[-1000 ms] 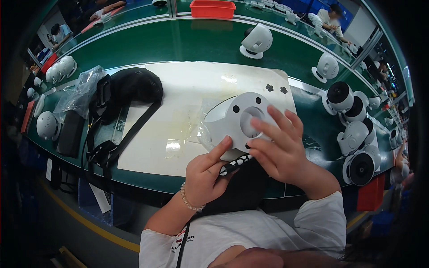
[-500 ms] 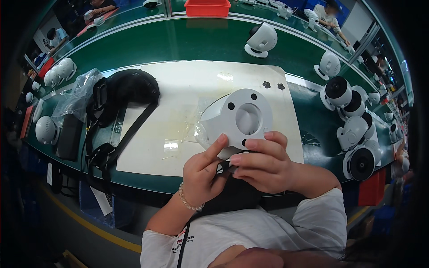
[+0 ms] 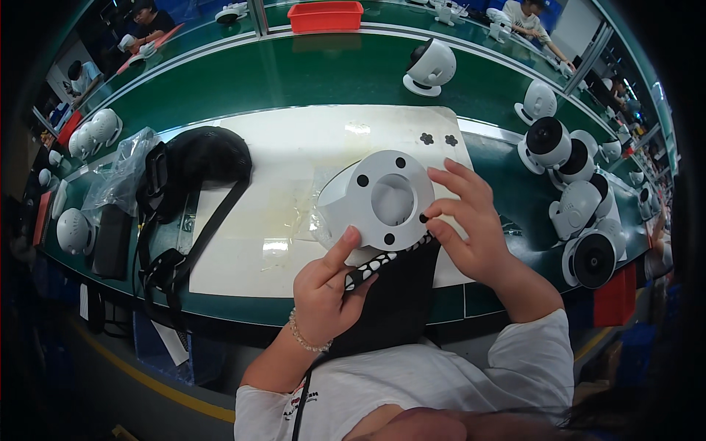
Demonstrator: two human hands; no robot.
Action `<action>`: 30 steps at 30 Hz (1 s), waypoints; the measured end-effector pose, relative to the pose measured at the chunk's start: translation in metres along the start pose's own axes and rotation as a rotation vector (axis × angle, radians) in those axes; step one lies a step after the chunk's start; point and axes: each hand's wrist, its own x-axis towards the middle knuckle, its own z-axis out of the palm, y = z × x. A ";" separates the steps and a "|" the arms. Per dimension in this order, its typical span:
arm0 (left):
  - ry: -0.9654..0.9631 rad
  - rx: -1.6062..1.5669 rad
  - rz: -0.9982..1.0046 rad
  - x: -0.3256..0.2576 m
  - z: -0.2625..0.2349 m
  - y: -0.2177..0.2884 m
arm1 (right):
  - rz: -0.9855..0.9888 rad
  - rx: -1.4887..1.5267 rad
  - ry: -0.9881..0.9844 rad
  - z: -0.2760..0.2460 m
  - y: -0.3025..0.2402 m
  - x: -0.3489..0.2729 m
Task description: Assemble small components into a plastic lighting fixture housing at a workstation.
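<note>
A white camera (image 3: 336,209) lies on the white mat with its round base facing up. The base has a wide central hole and three black round pads (image 3: 362,181) around it. My left hand (image 3: 323,294) rests its index finger on the camera's near-left edge, while a strip of black round pads (image 3: 376,267) on a pale backing is gripped below that finger. Between the thumb and index finger of my right hand (image 3: 478,235) is a small black pad (image 3: 423,218), at the right rim of the base. Its other fingers are spread upward.
A black strapped bag (image 3: 213,158) and clear plastic wrap (image 3: 125,173) lie at the left. Several white cameras (image 3: 581,209) stand at the right, with another camera (image 3: 430,66) at the back. A red bin (image 3: 326,16) sits beyond; co-workers sit across the bench.
My right hand has moved up and right from the strip to the base's right rim, now pinching a pad. More of the strip shows in my left hand. The whole view has shifted slightly.
</note>
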 end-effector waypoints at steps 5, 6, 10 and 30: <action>0.015 -0.005 0.037 0.001 0.003 0.000 | -0.112 -0.140 0.005 -0.007 0.010 -0.010; 0.014 -0.005 0.040 0.001 0.003 0.001 | 0.007 0.001 0.033 -0.002 0.014 -0.011; -0.021 -0.035 0.047 0.002 0.002 0.003 | 0.767 1.232 -0.195 0.008 0.015 0.006; -0.162 -0.099 0.082 0.005 -0.007 0.003 | 0.427 -0.440 -0.103 0.121 0.214 0.138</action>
